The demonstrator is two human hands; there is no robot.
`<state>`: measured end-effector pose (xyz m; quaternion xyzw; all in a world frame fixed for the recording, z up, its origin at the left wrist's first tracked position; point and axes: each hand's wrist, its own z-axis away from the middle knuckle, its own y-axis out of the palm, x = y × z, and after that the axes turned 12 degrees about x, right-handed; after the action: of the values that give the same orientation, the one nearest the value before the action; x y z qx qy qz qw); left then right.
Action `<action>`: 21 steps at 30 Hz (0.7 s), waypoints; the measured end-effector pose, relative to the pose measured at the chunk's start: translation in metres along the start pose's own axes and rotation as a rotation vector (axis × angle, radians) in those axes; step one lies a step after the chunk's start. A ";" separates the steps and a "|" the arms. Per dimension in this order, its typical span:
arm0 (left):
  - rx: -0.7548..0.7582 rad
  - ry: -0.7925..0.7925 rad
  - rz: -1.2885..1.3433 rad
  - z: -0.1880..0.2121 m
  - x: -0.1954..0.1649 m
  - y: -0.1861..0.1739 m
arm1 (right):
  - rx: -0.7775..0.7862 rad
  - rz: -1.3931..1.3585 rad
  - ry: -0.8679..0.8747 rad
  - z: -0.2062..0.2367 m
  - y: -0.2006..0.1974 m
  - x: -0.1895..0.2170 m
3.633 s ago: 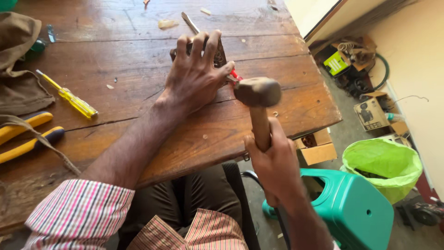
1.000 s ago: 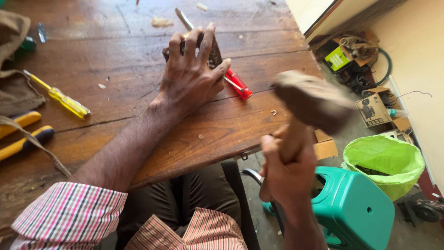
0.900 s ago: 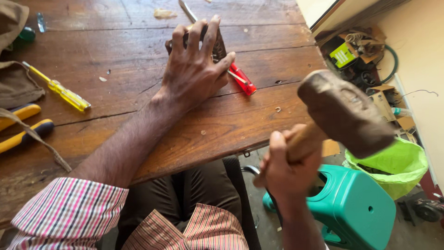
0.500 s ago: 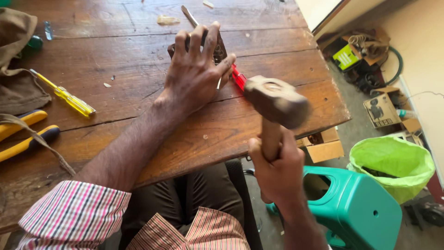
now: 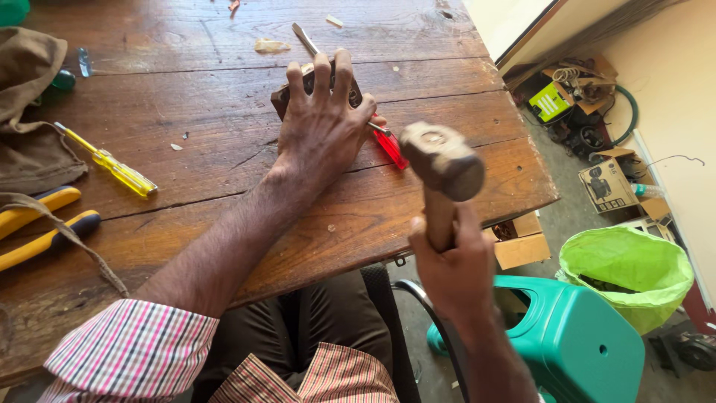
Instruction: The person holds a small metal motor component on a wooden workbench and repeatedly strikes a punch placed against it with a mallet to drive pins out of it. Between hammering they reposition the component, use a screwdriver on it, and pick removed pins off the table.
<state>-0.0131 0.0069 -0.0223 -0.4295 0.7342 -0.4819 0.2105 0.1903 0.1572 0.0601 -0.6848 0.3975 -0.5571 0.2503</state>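
Now the left hand (image 5: 324, 123) is lying flat on the wooden table (image 5: 224, 194), with the fingers spread wide, and it is pressing down a small dark block (image 5: 287, 93) under the palm and fingers. Only the far edge of this block is showing past the fingers, so I cannot tell exactly what it is. A red-handled screwdriver (image 5: 389, 146) is lying on the table and is touching the thumb side of this hand; its metal shaft is going under the hand.

The right hand (image 5: 447, 272) is closing tightly around the wooden handle of a hammer (image 5: 441, 160). The hammer head is hanging in the air just beside the red handle, a little above the table and near the table's right edge.

On the left part of the table a yellow screwdriver (image 5: 112, 166) is lying well apart from the hands, and yellow-handled pliers (image 5: 41, 224) are lying near a brown cloth bag (image 5: 30, 112). A thin metal blade (image 5: 304, 39) is resting beyond the block.

On the floor at the right, a teal plastic stool (image 5: 574, 343) is standing just beside a green plastic bag (image 5: 623, 272).
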 end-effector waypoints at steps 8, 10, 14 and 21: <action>-0.030 -0.012 0.015 0.004 -0.002 0.002 | -0.049 -0.262 -0.009 0.006 0.009 0.003; -0.037 -0.016 -0.021 0.003 -0.003 -0.002 | 0.182 0.001 0.012 -0.002 0.007 -0.001; -0.016 -0.011 -0.061 -0.003 -0.002 -0.009 | 0.055 0.032 -0.134 0.005 -0.012 0.000; 0.016 -0.016 -0.018 -0.001 0.000 -0.002 | -0.005 0.041 -0.089 0.001 0.001 0.006</action>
<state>-0.0128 0.0067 -0.0203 -0.4380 0.7247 -0.4864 0.2154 0.1918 0.1515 0.0628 -0.7013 0.4010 -0.5200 0.2774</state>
